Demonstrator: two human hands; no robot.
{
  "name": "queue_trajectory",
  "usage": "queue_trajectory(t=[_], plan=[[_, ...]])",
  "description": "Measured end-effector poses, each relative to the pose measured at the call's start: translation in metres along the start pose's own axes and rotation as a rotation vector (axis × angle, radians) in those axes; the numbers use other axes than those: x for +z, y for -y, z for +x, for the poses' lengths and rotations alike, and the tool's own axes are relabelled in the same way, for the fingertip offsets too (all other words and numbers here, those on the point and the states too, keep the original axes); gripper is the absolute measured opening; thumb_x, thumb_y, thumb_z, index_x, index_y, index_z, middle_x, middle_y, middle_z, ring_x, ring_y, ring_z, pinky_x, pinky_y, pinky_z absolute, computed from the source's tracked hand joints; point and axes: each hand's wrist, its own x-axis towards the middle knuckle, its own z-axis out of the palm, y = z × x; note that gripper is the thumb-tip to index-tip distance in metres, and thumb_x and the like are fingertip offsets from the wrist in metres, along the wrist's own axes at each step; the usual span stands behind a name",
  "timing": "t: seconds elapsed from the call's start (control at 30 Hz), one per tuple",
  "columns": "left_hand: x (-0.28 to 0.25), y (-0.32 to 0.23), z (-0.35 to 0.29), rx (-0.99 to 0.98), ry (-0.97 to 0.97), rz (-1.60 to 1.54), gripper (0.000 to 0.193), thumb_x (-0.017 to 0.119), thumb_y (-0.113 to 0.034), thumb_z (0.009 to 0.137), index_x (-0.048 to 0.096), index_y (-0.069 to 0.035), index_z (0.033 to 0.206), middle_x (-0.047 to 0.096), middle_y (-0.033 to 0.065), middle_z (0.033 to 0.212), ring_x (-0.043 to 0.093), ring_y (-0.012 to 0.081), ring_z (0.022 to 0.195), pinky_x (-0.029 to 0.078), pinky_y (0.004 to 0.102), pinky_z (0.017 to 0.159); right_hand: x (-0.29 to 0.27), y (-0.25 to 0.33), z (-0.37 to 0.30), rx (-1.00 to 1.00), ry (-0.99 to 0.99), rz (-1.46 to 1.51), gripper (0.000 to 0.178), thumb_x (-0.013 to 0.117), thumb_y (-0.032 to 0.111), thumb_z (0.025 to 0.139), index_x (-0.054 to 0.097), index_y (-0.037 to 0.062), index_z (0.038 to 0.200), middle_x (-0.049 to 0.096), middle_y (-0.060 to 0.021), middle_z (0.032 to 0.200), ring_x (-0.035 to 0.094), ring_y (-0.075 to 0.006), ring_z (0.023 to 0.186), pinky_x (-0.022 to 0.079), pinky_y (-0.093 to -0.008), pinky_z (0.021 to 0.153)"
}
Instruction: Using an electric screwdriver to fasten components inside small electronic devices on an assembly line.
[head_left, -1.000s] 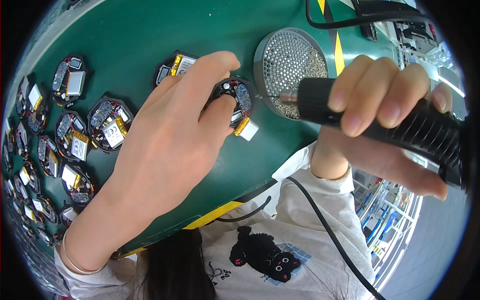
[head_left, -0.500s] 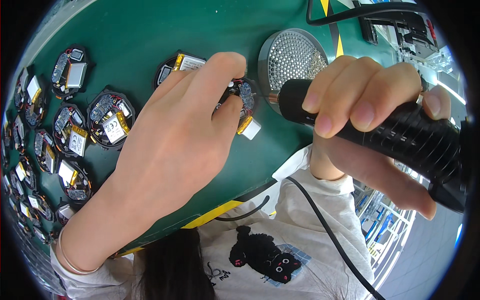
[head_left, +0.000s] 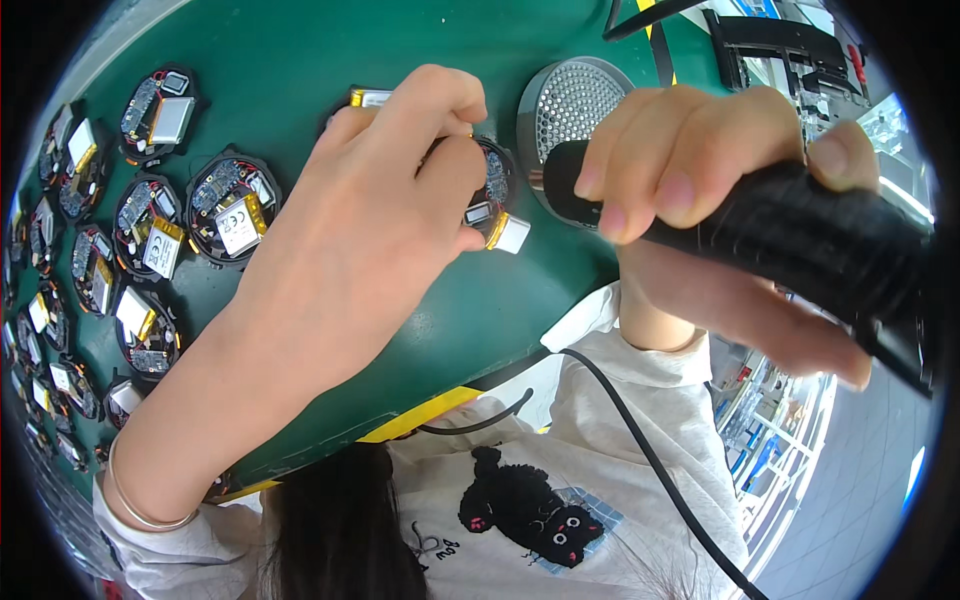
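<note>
nearby, white-labelled round boards [head_left: 232, 207], green mat [head_left: 300, 60]

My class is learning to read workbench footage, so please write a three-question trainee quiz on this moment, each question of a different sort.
1. True or false: the left hand presses down on a round circuit board on the green table.
2. Multiple choice: what does the right hand grip? A) a white cup B) a black-handled corded tool C) a yellow tape roll
3. Fill in: a round perforated metal ___ sits in the table just beyond the tool's tip.

Key
1. True; its fingers cover most of the board, and a small white battery sticks out beside it.
2. B
3. grille; more round boards lie in rows to the left.
</note>
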Motion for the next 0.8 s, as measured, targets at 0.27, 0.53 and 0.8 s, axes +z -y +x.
queue_trajectory(t=[0.27,0.53,0.8], plan=[[-0.001,-0.004,0.001,-0.190,-0.061,-0.317,0.032,0.073,0.005,0.066,0.064,-0.001,0.096,0.052,0.0126,0.125,0.061,0.0289,0.109,0.050,0.0377,0.090,0.011,-0.007,-0.010,-0.062,-0.354,0.287,0.083,0.051,0.074,0.082,0.048,0.0046,0.127,0.056,-0.0069,0.094,0.056,-0.0164,0.065,0.045,-0.0321,0.057],[0.002,0.001,0.002,-0.071,-0.062,-0.248,0.013,0.071,0.005,0.071,0.064,0.001,0.081,0.053,0.0134,0.123,0.059,0.0259,0.109,0.048,0.0342,0.087,0.011,0.005,-0.009,-0.046,-0.414,0.270,0.077,0.055,0.069,0.083,0.050,0.0018,0.119,0.055,-0.0056,0.088,0.058,-0.0155,0.063,0.046,-0.0308,0.057],[0.003,-0.001,0.000,-0.049,0.000,-0.188,0.012,0.067,0.002,0.075,0.060,-0.001,0.084,0.051,0.0129,0.125,0.055,0.0269,0.112,0.043,0.0358,0.092,0.021,-0.001,-0.006,-0.117,-0.413,0.274,0.073,0.057,0.065,0.085,0.049,0.0012,0.117,0.054,-0.0060,0.086,0.057,-0.0154,0.062,0.048,-0.0303,0.055]])
